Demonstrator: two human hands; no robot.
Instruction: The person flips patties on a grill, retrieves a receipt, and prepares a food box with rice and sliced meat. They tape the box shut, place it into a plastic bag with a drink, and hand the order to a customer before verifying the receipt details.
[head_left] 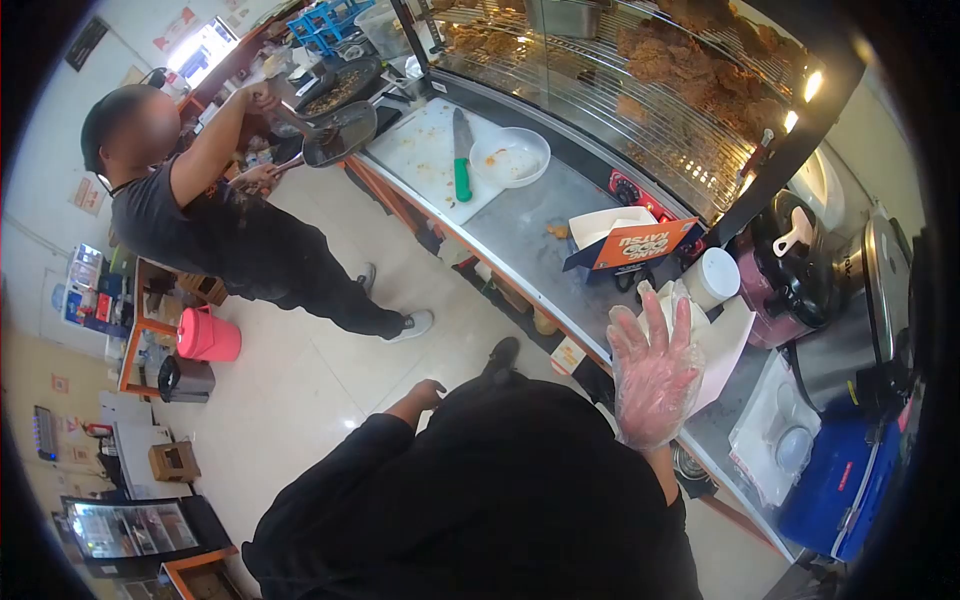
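My right hand (655, 375), in a clear plastic glove, is held up with its fingers spread and nothing in it. It overlaps white carton board (732, 345) at the counter edge. Just past the fingertips stand a white tub (712, 278) and an open orange-and-white food box (640, 245) with printed lettering. My left hand (428, 394) is bare and hangs low over the floor beside my body. Its fingers are loosely bent and apart, holding nothing. Further along the counter, a green-handled knife (462, 165) lies on the white cutting board (410, 150) beside a white bowl (512, 158).
A lit glass display case (600, 90) with fried pieces on racks runs behind the counter. To the right are a rice cooker (790, 260) and a blue cooler box (840, 500). Another person (250, 230) stands at left, holding a pan (340, 133). A pink bucket (208, 335) stands behind them.
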